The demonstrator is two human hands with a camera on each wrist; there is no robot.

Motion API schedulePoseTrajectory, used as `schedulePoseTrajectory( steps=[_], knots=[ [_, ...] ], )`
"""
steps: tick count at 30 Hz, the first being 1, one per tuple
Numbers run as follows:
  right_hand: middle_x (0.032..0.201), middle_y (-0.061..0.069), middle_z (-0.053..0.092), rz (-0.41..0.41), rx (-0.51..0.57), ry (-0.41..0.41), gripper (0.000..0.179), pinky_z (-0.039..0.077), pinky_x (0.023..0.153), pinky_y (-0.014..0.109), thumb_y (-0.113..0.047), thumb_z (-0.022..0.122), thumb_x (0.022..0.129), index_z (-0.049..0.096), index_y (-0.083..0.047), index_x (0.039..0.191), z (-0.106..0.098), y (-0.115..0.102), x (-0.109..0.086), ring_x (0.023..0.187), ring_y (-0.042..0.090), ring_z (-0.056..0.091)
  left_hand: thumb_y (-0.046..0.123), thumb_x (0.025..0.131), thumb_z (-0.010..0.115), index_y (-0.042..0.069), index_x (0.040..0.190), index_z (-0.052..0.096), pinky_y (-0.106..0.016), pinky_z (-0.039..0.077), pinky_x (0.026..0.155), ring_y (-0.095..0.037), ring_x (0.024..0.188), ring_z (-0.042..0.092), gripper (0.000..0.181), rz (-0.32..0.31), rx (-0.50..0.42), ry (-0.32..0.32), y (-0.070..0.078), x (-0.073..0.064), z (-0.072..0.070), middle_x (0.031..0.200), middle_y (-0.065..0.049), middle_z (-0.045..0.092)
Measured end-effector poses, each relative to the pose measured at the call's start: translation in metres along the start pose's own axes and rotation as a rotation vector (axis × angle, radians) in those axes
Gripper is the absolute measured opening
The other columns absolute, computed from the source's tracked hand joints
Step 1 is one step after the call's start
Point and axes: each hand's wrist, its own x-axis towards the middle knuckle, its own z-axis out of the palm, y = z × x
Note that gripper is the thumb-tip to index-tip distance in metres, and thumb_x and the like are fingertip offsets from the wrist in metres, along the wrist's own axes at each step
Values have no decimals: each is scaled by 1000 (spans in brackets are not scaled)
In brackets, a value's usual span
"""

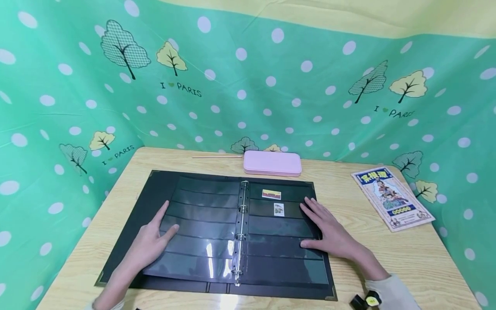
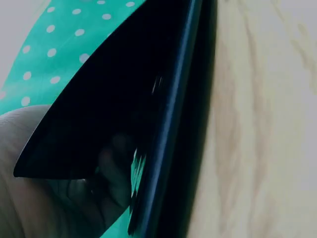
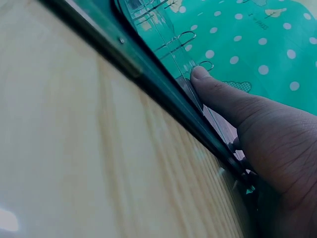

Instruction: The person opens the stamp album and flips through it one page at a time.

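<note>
A black stamp album [image 1: 279, 269] lies spread on the table, its left page [image 1: 197, 224] divided into dark strips. On the right page sit two stamps, one wide with red and yellow [image 1: 271, 194] and a smaller upright one [image 1: 279, 209]. My left hand [image 1: 149, 243] rests at the left page's outer edge, index finger and thumb extended and apart; its other fingers are hidden from above. In the left wrist view the dark sheet [image 2: 99, 99] stands raised off the cover, overlapping the hand. My right hand [image 1: 329, 228] lies on the right page's edge, fingers spread, thumb on the page.
Behind the album lie a pink case [image 1: 272, 162] and thin tweezers-like stick [image 1: 217, 156]. A printed booklet [image 1: 393, 198] is at the right on the wooden table [image 1: 407, 267]. Polka-dot green cloth [image 1: 240, 103] hangs around the back and sides.
</note>
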Motion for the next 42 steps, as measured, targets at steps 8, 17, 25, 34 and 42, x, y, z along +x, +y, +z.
schedulePoseTrajectory(
  steps=[8,17,25,34,42],
  knots=[
    [185,13,18,0,0,0,109,20,127,77,-61,86,91,34,-15,176,1,1,0,169,47,14,29,103,80,-10,169,31,-74,46,111,-60,129,61,91,75,81,116,-1,1,5,145,-43,57],
    [185,13,17,10,1,-1,109,21,127,77,-62,86,91,34,-16,176,2,0,0,169,46,15,35,95,88,-9,161,48,-52,47,87,-42,117,48,89,85,88,211,-10,3,13,135,-29,51],
    [186,12,17,9,10,-10,108,21,126,78,-61,85,93,33,-17,177,-1,0,-1,170,45,13,25,95,89,-13,158,51,-61,39,94,-49,123,36,83,131,106,267,-17,7,23,139,-32,45],
    [185,12,17,-1,12,-5,104,25,124,79,-60,83,95,34,-16,176,-2,1,-1,169,46,13,31,89,93,-3,156,59,-69,30,101,-55,138,35,82,222,114,306,-21,9,24,151,-29,48],
    [184,16,21,22,14,19,95,30,124,76,-54,78,102,34,-14,176,-8,-4,1,168,48,18,47,91,88,-1,163,51,-82,10,123,-61,162,17,95,223,157,201,-25,8,22,172,-33,33]
  ],
)
